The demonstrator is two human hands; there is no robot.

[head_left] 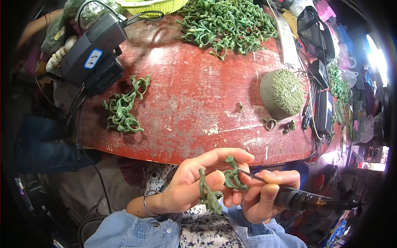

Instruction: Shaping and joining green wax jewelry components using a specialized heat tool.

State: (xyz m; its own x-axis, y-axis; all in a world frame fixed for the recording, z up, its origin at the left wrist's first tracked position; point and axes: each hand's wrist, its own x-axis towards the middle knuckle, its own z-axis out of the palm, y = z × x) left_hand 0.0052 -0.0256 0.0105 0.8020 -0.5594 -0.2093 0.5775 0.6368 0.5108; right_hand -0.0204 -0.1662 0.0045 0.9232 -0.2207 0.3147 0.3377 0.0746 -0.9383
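Two green leaf-and-ring pcs are at the L hand [186, 182], over the wearer's lap, just off the near edge of a worn red table [173, 99]. The L hand's grip is part-closed: the farther pc [233, 177] is held up at the fingertips, while the nearer pc [211, 198] sits against the thumb; can't tell if its ring goes round the thumb. The R hand [258, 206] is closed on a dark pen-type handpiece [297, 199], its thin metal tip pointing L at the farther pc; contact is too small to tell. A silver bangle [147, 204] rings the L wrist, below it a blue denim sleeve [136, 229]. On the table, L side, is a small cluster of similar pcs [120, 113], w/ a black boxy device [91, 51] & cords just beyond. To the R stands a drum-shaped green block [281, 93] w/ a rough top, a small ring [269, 124] near its base. At the far edge: a big heap of green pcs [227, 25] next to a yellow basket [153, 7]. Top L, another person's arm [35, 29].
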